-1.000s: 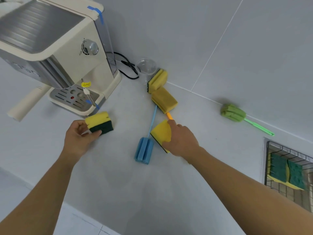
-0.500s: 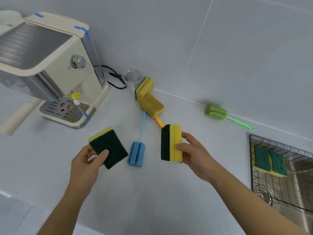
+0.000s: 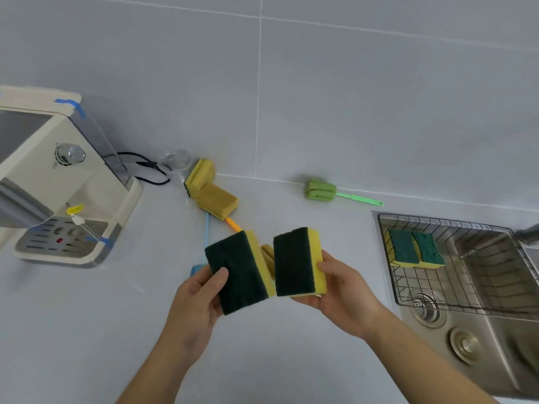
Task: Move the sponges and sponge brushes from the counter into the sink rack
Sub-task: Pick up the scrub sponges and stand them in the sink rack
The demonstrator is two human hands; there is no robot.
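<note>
The left hand (image 3: 198, 298) has its grip closed on a green-faced sponge (image 3: 239, 272), thumb on the dark scouring face, and the right hand (image 3: 341, 290) has its grip closed on a second sponge (image 3: 297, 262), pinched by its yellow edge; the two sponges are held above the worktop (image 3: 87, 316), nearly touching each other. The sink rack (image 3: 455, 275), to the right of the right grip, already holds two sponges (image 3: 414, 249) at its far left corner. The risk as I judge it: the right grip is a light edge pinch, so soft foam could slip out during the carry, or a sponge could catch the rack's raised wire rim and fall into the basin. The path rightward over the worktop looks open. Beyond the grips lie two yellow sponges (image 3: 210, 191), an orange handle (image 3: 233, 224), a blue brush (image 3: 201, 258) partly hidden, and a green sponge brush (image 3: 320, 191) by the wall.
</note>
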